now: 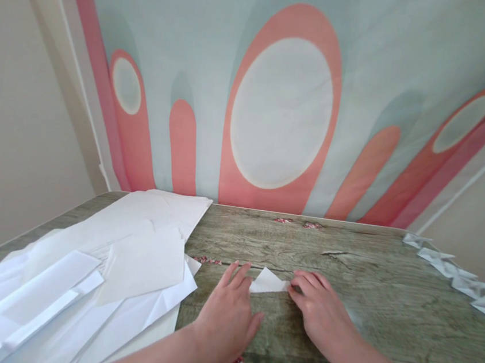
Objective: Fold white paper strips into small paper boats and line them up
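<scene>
White sheets [142,266] overlap across the left side of the bench [384,317], reaching from its far-left part toward the near side. Next comes the person's left hand [226,312], fingers loosely spread and thumb apart, beside the small folded paper [267,282]; whether its fingertips touch the paper cannot be told. The folded paper lies mid-bench, well in from the far edge. It should be very light, soft as a single layer but stiffer along its folds, easy to crease or slide, best held by its layered ends rather than its thin middle. The right hand [320,305] pinches its right tip between thumb and fingers. Last, folded paper pieces [469,285] line the bench's right edge, running from the far-right corner.
</scene>
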The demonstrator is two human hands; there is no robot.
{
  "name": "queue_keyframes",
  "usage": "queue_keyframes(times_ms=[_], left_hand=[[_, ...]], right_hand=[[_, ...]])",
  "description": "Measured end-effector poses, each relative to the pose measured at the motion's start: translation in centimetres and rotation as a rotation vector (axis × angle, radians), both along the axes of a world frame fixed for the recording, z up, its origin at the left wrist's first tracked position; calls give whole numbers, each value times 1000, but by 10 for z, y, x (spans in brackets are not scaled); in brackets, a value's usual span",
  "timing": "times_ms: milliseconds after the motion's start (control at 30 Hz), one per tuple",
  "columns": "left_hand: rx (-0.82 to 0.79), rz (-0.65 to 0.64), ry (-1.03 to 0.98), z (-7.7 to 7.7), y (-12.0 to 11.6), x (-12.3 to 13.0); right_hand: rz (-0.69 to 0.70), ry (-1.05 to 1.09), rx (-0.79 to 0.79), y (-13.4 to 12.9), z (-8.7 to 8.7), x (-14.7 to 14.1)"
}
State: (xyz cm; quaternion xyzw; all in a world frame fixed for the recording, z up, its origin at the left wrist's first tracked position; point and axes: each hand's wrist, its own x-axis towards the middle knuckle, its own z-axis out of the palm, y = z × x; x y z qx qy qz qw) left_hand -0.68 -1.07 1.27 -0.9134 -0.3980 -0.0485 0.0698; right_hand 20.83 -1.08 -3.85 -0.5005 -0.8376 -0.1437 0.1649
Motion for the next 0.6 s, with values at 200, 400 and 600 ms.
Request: queue_keyframes(times_ms=[200,400,600], left_hand=[[-27,-17,0,-1,6,-3],[-23,-50,-15,-7,8,-4],[-36,-58,-84,-11,11,-4]], right_hand=[[0,240,-72,-2,1,1],[-35,385,-140,8,-4,6],[-9,477,-206,15,-6,0]])
